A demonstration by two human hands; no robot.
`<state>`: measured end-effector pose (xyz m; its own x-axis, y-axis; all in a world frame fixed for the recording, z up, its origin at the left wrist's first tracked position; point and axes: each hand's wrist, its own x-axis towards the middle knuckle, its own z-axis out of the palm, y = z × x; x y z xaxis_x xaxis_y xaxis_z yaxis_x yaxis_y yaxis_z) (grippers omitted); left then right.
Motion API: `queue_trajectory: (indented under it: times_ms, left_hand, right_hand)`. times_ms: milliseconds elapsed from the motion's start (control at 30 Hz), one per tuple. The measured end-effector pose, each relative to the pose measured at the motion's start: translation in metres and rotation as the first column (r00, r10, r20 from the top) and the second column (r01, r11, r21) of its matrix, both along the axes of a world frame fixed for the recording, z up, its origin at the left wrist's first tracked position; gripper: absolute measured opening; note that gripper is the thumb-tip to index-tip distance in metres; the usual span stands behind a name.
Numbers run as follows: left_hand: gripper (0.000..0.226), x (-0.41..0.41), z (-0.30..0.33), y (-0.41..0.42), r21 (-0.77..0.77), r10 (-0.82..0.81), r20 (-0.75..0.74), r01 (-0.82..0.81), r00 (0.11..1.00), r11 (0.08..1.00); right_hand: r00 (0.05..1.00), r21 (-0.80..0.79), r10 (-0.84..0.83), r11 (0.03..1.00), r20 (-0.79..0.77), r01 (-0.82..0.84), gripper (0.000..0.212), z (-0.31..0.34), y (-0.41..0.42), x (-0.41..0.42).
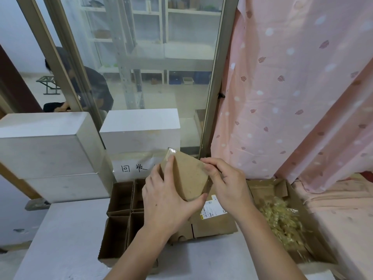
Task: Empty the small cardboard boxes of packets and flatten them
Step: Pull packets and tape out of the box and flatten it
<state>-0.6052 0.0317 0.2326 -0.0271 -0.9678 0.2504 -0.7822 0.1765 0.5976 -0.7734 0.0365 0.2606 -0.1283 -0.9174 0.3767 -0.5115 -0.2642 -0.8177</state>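
At the far left two large white foam blocks [48, 150] sit stacked, and a second white foam block [141, 130] stands to their right against the glass partition [153, 57]; below it a white paper sign [135, 168] carries two handwritten black characters, 回收. Near this, on the grey table [60, 239], lies a brown corrugated cardboard tray with dividers [121, 211], split into upright compartments that look dark inside. Above the tray's right side the left hand [167, 203] grips the small plain brown cardboard box [189, 176], fingers spread up its near face and thumb hooked under its lower edge. The box is held up in the air, tilted with one corner pointing away, its surface matte, fibrous and unprinted; a strip of clear tape [171, 153] stands loose at its far top corner. The right hand [228, 184] pinches the box's right upper edge, fingers curled over shiny clear film there. Beneath both hands lies a flat brown cardboard carton [214, 221] bearing a white shipping label [210, 207] with yellow-and-black marks, its print too small to read. Further right an open brown cardboard box [282, 190] holds a heap of small clear yellowish packets [280, 221]. A pink curtain with leaf and dot print [292, 87] hangs at the far right.
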Motion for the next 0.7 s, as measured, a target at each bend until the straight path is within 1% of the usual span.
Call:
queue_trajectory:
  times_ms: [100, 133, 200, 267, 300, 400, 467, 500, 533, 600, 700]
  left_hand:
    - [0.129, 0.002, 0.002, -0.001, -0.026, -0.009, 0.009, 0.010, 1.000, 1.000]
    - [0.128, 0.002, 0.002, -0.001, -0.026, -0.017, 0.009, 0.018, 1.000, 1.000]
    - [0.128, 0.004, 0.001, 0.000, -0.020, -0.027, -0.001, 0.027, 1.000, 0.999]
    - [0.129, 0.003, -0.001, 0.001, -0.018, -0.022, -0.006, 0.022, 1.000, 1.000]
    - [0.129, 0.001, -0.002, 0.002, -0.020, -0.017, -0.003, 0.017, 1.000, 1.000]
    - [0.130, -0.003, -0.003, 0.003, -0.005, -0.021, 0.006, 0.021, 1.000, 1.000]
    - [0.129, -0.003, -0.003, 0.003, 0.019, -0.033, -0.006, 0.033, 0.999, 0.999]
    - [0.129, -0.002, -0.003, 0.003, 0.025, -0.039, -0.012, 0.039, 0.999, 0.999]
    - [0.129, 0.000, -0.003, 0.002, 0.025, -0.047, -0.014, 0.048, 0.999, 0.999]
    - [0.129, 0.003, -0.002, 0.001, 0.031, -0.073, -0.019, 0.073, 0.997, 0.997]
    - [0.126, 0.008, 0.000, -0.001, 0.091, -0.101, -0.086, 0.109, 0.991, 0.990]
  right_hand:
    - [0.990, 0.048, 0.109, 0.992, 0.091, -0.114, 0.028, 0.001, 0.004, -0.003]
    - [0.983, 0.061, 0.137, 0.988, 0.125, -0.145, 0.035, 0.001, 0.005, -0.005]
    - [0.978, 0.081, 0.154, 0.983, 0.138, -0.166, 0.044, 0.000, 0.005, -0.008]
    - [0.991, 0.091, 0.084, 0.991, 0.101, -0.093, 0.044, -0.001, 0.004, -0.008]
    - [0.996, 0.080, 0.036, 0.996, 0.078, -0.042, 0.039, -0.003, 0.003, -0.007]
    - [0.997, -0.047, -0.066, 0.997, -0.028, 0.064, 0.004, -0.009, -0.002, -0.003]
    - [0.988, -0.111, -0.121, 0.988, -0.100, 0.110, 0.013, -0.011, -0.003, -0.003]
    - [0.987, -0.109, -0.129, 0.987, -0.100, 0.118, 0.016, -0.012, -0.004, -0.004]
    - [0.989, -0.086, -0.124, 0.989, -0.076, 0.118, 0.018, -0.011, -0.004, -0.004]
    - [0.995, -0.015, -0.094, 0.995, 0.028, 0.095, 0.023, -0.009, -0.003, -0.003]
    - [0.988, 0.065, 0.025, 0.997, 0.152, -0.035, 0.035, -0.006, -0.002, -0.008]
